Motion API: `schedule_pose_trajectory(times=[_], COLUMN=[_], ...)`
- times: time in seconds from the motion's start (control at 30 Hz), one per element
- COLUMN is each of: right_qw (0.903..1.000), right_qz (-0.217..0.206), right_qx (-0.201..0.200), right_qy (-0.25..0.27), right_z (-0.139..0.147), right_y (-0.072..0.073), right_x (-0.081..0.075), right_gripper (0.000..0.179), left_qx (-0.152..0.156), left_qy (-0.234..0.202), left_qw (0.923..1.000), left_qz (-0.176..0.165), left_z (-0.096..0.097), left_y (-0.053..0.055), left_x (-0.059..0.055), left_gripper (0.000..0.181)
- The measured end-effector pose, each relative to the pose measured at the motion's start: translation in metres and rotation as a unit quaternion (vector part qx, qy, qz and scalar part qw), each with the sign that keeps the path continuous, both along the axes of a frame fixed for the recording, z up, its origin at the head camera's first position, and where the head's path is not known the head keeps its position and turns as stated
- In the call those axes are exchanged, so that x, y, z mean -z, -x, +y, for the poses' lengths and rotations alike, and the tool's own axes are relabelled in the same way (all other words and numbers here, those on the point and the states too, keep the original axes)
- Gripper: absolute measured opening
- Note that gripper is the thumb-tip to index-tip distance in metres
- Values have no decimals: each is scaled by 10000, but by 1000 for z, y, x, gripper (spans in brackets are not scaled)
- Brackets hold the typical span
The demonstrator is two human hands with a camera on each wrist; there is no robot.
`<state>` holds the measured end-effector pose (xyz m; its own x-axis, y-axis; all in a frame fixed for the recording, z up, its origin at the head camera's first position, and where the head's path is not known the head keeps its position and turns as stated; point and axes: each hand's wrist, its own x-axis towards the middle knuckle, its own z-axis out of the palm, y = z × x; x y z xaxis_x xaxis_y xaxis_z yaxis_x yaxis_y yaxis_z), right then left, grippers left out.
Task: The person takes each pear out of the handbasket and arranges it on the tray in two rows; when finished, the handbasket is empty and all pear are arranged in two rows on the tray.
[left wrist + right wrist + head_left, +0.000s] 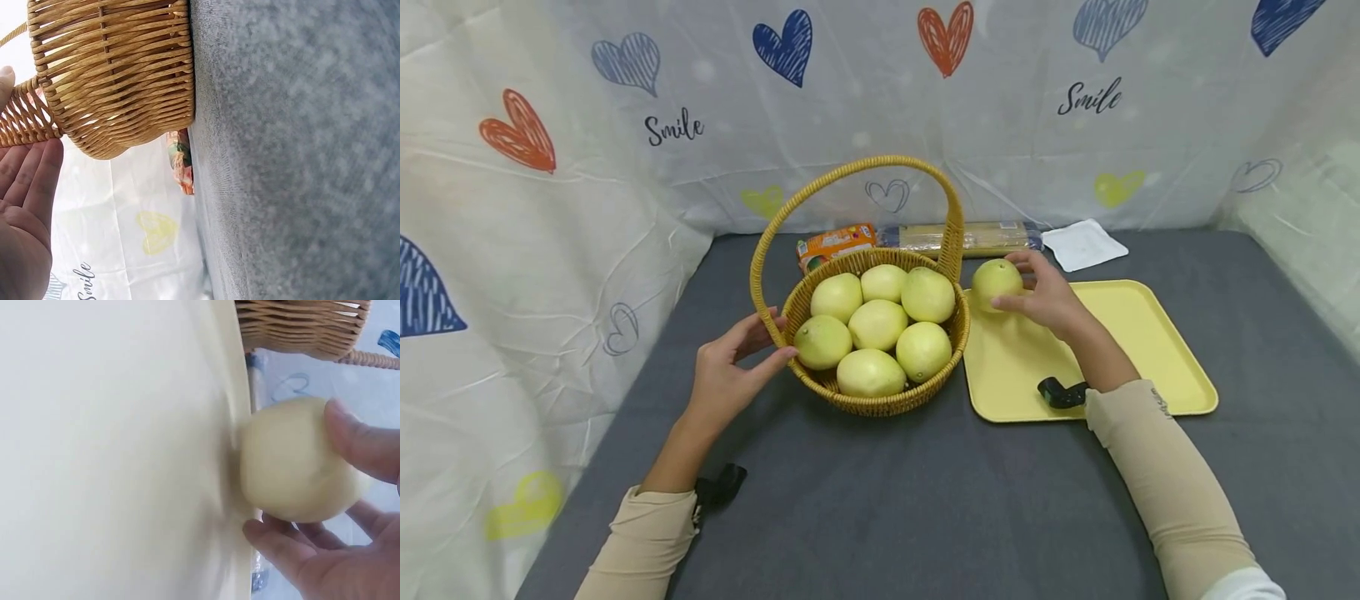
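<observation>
Pale green and round, the single fruit [997, 283] sits between the thumb and fingers of the right hand [1047, 298], thumb against its near side, fingers curled on the far side, so they are clamped on it. Below those fingers is the far left corner of the yellow tray [1138, 350]; the right-wrist view is soft there, so whether the fruit's underside touches the tray or hangs just above it is hard to tell. Left of the right thumb stands the wicker basket [880, 407], with seven more fruits [877, 325] visible inside. The left hand [730, 367] pinches the foot of its arched handle [850, 171], thumb on the nearer side and fingers, close together, on the farther. For clean handling, the right fingers probably want an even, light hold, since so round a thing could roll if one side lets go early. The left pinch seems best used as a steadying touch, not a pull, because a tug on the handle could tip the basket and shift the load. Beyond the right fingertips lie the white cloth [1085, 244] and the long packet [917, 239], so keeping the knuckles clear of both looks wise.
</observation>
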<state>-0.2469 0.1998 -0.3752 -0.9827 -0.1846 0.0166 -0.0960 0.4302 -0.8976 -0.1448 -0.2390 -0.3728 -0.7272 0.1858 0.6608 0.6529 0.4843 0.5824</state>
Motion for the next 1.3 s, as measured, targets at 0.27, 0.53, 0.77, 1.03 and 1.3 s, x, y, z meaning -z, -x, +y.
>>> schedule_pose_trajectory(times=[0.27,0.53,0.77,1.03,1.3], right_qw=[9973,9986,9992,9997,9981], right_qz=[-69,-127,-64,-224,19], right_qx=[710,463,252,5,-417], right_qy=[-180,-218,-296,-27,-457], right_z=[5,4,0,-4,-3], right_y=[0,3,3,2,3], right_x=[0,2,-1,-3,0], right_gripper=[78,77,75,74,71], left_qx=[-9,14,29,12,18], left_qy=[43,9,0,-41,-14], left_qw=[10000,9999,10000,9999,9998], left_qz=[-17,-121,-82,-136,-192], left_z=[0,-1,10,4,-2], left_y=[-1,-1,-11,-6,-2], left_x=[0,0,-16,-8,1], left_gripper=[64,64,59,61,63])
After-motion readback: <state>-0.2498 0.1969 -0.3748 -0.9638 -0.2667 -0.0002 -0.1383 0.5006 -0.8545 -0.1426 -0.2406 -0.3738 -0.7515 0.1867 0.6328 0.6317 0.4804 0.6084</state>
